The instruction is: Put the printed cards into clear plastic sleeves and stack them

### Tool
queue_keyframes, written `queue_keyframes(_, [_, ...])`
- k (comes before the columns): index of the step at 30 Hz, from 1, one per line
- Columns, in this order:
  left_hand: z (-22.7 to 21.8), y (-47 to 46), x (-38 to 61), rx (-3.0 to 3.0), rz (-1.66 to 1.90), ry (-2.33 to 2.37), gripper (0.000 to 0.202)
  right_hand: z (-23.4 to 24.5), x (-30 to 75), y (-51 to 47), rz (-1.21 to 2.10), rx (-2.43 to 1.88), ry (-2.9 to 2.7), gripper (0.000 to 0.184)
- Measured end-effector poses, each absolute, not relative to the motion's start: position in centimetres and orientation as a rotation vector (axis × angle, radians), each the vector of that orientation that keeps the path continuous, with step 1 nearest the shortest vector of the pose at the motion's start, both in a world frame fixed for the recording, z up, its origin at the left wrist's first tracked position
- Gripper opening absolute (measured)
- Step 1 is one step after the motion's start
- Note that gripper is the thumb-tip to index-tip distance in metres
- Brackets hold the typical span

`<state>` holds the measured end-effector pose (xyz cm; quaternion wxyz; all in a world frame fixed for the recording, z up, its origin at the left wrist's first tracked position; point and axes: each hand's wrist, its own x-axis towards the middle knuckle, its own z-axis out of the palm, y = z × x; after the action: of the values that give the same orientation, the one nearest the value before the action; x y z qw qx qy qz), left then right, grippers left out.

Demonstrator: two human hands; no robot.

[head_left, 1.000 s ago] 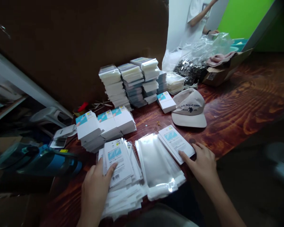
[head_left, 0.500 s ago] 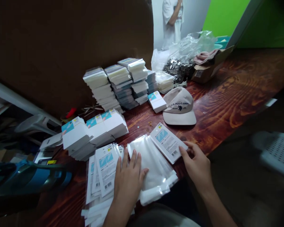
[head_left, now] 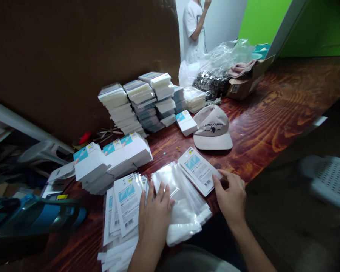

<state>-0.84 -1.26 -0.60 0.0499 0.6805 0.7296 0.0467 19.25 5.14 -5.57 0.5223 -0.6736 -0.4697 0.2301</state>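
My left hand (head_left: 154,213) lies flat with its fingers spread on a stack of clear plastic sleeves (head_left: 184,206) at the front of the wooden table (head_left: 272,124). To its left lies a fanned pile of white printed packets (head_left: 124,204). My right hand (head_left: 231,194) rests on the table with its fingertips touching the near corner of a small stack of printed packets (head_left: 198,170); its fingers are loosely curled and hold nothing.
Bundles of white packets (head_left: 110,158) lie behind the pile, tall stacks (head_left: 141,102) stand against a brown board, and a beige cap (head_left: 212,126) sits mid-table. A cardboard box (head_left: 243,81) and plastic bags (head_left: 218,70) are at the back. Another person (head_left: 194,26) stands beyond. A blue object (head_left: 36,217) lies left.
My left hand left the printed packet pile and moved right onto the clear sleeves. My right hand stayed at the small packet stack. The view shifted so the table contents sit further left.
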Motion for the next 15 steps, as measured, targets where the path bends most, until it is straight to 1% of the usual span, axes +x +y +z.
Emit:
queue_keyframes(4, [-0.5, -1.4, -1.0, 2.034, 0.335, 2.212, 0.039, -5.1, 19.5, 4.9, 0.759, -1.493, -0.88, 0.031])
queue_keyframes(6, [0.0, -1.4, -1.0, 1.953, 0.534, 2.169, 0.043, -4.2, 20.0, 4.6, 0.874, -1.401, -0.758, 0.031])
queue_keyframes(10, [1.8, -1.8, -0.2, 1.416, 1.084, 1.959, 0.047, -1.4, 21.2, 3.0, 1.168, -1.278, -0.658, 0.035])
queue_keyframes(13, [3.0, -2.0, 0.7, 1.045, 1.31, 1.845, 0.05, 0.3, 21.7, 0.9, 1.475, -1.23, -0.621, 0.035])
queue_keyframes(15, [3.5, -2.1, 1.1, 0.888, 1.43, 1.714, 0.059, 0.7, 21.9, -0.4, 1.672, -1.235, -0.657, 0.033])
